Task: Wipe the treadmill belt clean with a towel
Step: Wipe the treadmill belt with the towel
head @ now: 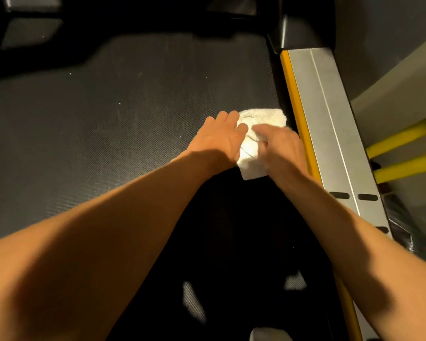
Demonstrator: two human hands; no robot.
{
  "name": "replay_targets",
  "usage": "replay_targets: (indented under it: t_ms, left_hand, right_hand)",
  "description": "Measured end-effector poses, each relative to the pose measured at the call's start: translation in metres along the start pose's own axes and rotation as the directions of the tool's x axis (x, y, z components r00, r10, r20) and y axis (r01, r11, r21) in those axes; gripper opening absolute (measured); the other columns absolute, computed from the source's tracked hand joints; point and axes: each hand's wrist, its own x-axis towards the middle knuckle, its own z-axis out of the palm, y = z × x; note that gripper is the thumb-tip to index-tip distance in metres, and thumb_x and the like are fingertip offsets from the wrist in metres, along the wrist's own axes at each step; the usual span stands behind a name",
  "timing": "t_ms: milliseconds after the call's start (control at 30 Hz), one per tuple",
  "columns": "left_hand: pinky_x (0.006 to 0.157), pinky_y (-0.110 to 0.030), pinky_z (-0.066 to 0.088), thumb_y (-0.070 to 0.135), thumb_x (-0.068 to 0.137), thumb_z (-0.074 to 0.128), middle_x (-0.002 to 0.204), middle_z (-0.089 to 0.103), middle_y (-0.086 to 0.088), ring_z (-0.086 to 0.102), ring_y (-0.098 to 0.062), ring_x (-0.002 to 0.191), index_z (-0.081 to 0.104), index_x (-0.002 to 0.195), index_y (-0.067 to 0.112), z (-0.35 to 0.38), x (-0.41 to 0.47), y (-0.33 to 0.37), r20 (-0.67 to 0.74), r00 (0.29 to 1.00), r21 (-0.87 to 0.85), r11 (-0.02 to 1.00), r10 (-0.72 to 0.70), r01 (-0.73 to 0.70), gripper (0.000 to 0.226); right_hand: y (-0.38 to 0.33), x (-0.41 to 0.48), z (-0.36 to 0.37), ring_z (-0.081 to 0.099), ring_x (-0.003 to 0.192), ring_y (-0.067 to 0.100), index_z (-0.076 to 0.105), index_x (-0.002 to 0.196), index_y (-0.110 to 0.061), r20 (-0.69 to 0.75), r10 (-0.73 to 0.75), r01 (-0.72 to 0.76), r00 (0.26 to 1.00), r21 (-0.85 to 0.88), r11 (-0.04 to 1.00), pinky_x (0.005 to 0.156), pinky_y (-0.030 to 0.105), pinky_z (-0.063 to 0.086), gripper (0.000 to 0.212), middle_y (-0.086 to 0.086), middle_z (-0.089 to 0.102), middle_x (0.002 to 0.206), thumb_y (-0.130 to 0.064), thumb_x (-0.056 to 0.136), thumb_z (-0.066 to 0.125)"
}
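Head view: white towel (258,118) lies on the dark treadmill belt (133,107) just beside the yellow-edged silver side rail (330,107), left hand (220,136) flat, straight fingers pressing its left edge, right hand (282,147), motion-blurred, curled over it, gripping the cloth.

The treadmill belt (108,124) is dark charcoal, covered in a fine, regular dotted weave and flecked with a few tiny pale specks. The towel (261,119) is off-white with a looped terry texture. The side rail (330,114) is brushed silver with black oval slots (339,195), edged on its belt side by a yellow strip (296,104). Two bars (403,136) beyond it are the same yellow.
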Motion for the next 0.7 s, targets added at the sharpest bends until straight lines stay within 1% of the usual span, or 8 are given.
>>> replay_targets:
  t_ms: [133,200,267,400,467,533,600,700]
  left_hand:
    - [0.073,-0.033,0.023,0.034,0.095,0.039,0.121,0.045,-0.009,0.042,-0.027,0.104,0.046,0.123,0.012,-0.001,-0.004,0.004,0.012,1.000,0.001,1.000,0.005,-0.005,0.035]
    - [0.075,-0.033,0.024,0.036,0.096,0.038,0.118,0.049,-0.007,0.044,-0.026,0.102,0.046,0.123,0.013,0.000,-0.007,0.001,0.000,1.000,0.004,1.000,0.012,-0.012,0.036]
    - [0.078,-0.033,0.028,0.035,0.097,0.036,0.115,0.052,-0.006,0.046,-0.025,0.100,0.046,0.122,0.014,0.001,-0.012,-0.008,0.010,1.000,0.014,1.000,0.025,-0.025,0.035]
    - [0.074,-0.035,0.029,0.030,0.100,0.032,0.111,0.051,-0.009,0.046,-0.026,0.094,0.047,0.123,0.013,0.004,-0.023,-0.028,-0.024,1.000,0.022,1.000,0.019,-0.018,0.032]
    - [0.071,-0.034,0.026,0.031,0.099,0.034,0.109,0.050,-0.008,0.042,-0.024,0.088,0.050,0.119,0.013,0.006,-0.025,-0.032,-0.054,0.998,0.058,0.998,0.010,-0.007,0.031]
    - [0.069,-0.034,0.024,0.034,0.095,0.038,0.104,0.051,-0.008,0.042,-0.024,0.085,0.056,0.110,0.012,0.007,-0.027,-0.034,-0.083,0.996,0.074,0.997,0.041,-0.035,0.032]
    - [0.066,-0.035,0.022,0.035,0.087,0.048,0.092,0.054,-0.009,0.046,-0.027,0.079,0.061,0.092,0.009,0.005,-0.031,-0.038,-0.097,0.980,0.148,0.977,0.172,-0.156,0.029]
    - [0.060,-0.033,0.026,0.029,0.080,0.054,0.077,0.054,-0.007,0.048,-0.026,0.068,0.060,0.077,0.011,0.002,-0.038,-0.050,-0.086,0.960,0.272,0.933,0.267,-0.235,0.019]
  right_hand:
    - [-0.015,0.012,0.007,0.050,0.108,0.024,0.051,0.131,-0.020,0.023,0.187,-0.188,0.982,0.043,0.981,0.093,0.032,0.042,0.032,0.011,0.051,0.131,-0.023,0.100,0.048]
    - [-0.027,-0.007,0.017,0.051,0.117,0.026,0.046,0.137,-0.012,0.039,0.092,-0.095,0.995,0.070,0.993,0.102,0.034,0.040,0.039,0.013,0.051,0.134,-0.025,0.100,0.050]
    - [-0.032,-0.018,0.021,0.053,0.116,0.028,0.050,0.134,-0.008,0.014,-0.037,0.035,0.999,0.094,0.995,0.101,0.036,0.041,0.040,0.014,0.055,0.131,-0.024,0.098,0.054]
    - [-0.031,0.015,0.021,0.054,0.109,0.029,0.057,0.126,-0.013,0.081,-0.012,0.009,0.997,0.045,0.999,0.094,0.040,0.044,0.031,0.011,0.056,0.126,-0.017,0.095,0.051]
    - [-0.036,0.015,0.023,0.054,0.106,0.032,0.059,0.121,-0.010,0.021,-0.048,0.048,0.999,0.029,0.998,0.090,0.043,0.045,0.028,0.012,0.057,0.120,-0.013,0.094,0.049]
    - [-0.042,0.001,0.030,0.059,0.093,0.036,0.064,0.108,-0.003,-0.100,-0.116,0.123,0.988,0.063,0.990,0.078,0.042,0.049,0.020,0.017,0.061,0.106,-0.004,0.091,0.053]
    - [-0.048,-0.020,0.039,0.060,0.069,0.035,0.064,0.085,0.000,-0.203,-0.256,0.275,0.945,0.068,0.959,0.060,0.037,0.050,0.008,0.018,0.062,0.081,0.005,0.080,0.060]
    - [-0.048,-0.023,0.046,0.057,0.067,0.035,0.064,0.084,-0.001,-0.195,-0.330,0.348,0.924,0.069,0.935,0.060,0.040,0.048,0.006,0.017,0.060,0.080,0.003,0.080,0.061]
